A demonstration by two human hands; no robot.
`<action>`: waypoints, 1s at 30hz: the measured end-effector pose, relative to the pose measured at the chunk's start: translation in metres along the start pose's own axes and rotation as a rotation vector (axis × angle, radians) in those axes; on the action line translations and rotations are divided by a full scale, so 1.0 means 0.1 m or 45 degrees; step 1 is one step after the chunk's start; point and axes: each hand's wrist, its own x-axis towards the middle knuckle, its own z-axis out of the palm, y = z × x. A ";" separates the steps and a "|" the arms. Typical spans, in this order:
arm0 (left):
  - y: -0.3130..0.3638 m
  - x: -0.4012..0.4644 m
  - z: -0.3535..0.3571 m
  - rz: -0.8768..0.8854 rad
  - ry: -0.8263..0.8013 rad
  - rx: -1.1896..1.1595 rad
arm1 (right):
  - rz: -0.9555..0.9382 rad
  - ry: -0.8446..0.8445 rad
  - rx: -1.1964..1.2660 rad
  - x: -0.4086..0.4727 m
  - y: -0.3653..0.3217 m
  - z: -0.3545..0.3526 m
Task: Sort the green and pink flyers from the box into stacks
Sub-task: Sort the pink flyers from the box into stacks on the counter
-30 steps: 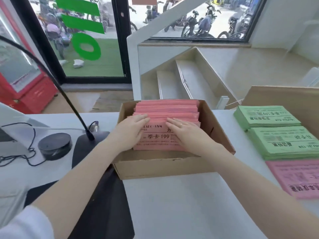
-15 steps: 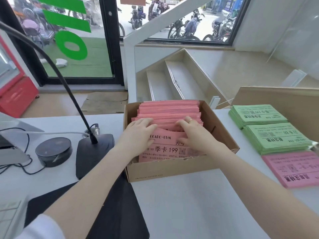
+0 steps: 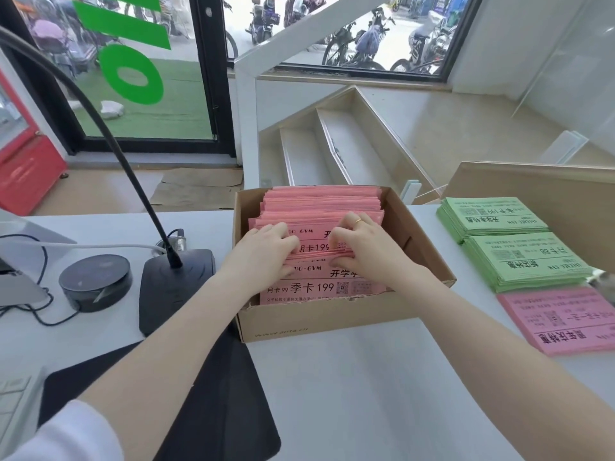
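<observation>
Pink flyers (image 3: 321, 212) fill the box (image 3: 336, 319), long edges running left-right. Left hand (image 3: 266, 249) and right hand (image 3: 362, 249) pinch one bundle between them, curled around its edge. Sorted stacks (image 3: 519, 261) lie right, nearer the right hand.

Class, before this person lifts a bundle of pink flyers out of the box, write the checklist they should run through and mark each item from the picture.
1. Both hands on the bundle: left hand and right hand pinch a wad of pink flyers: ok.
2. Bundle is one colour: visible edges pink: ok; hidden sheets: cannot tell.
3. Grip parts the wad from the flyers beneath: ok.
4. Pink stack is there to receive it: ok.
5. Path right over the box wall is free: ok.
6. Green stacks are squared: ok.
</observation>
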 end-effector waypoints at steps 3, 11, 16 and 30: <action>0.00 0.01 0.02 -0.029 0.042 -0.024 | -0.004 0.052 -0.083 -0.03 0.00 0.02; -0.03 0.04 0.06 -0.129 0.032 0.002 | -0.197 0.147 -0.172 -0.02 0.03 -0.03; -0.03 0.04 0.03 -0.159 -0.052 -0.066 | -0.374 0.156 -0.449 -0.11 0.09 -0.03; -0.09 -0.01 0.02 -0.032 -0.040 -0.235 | 0.065 -0.488 -0.110 -0.09 -0.02 -0.05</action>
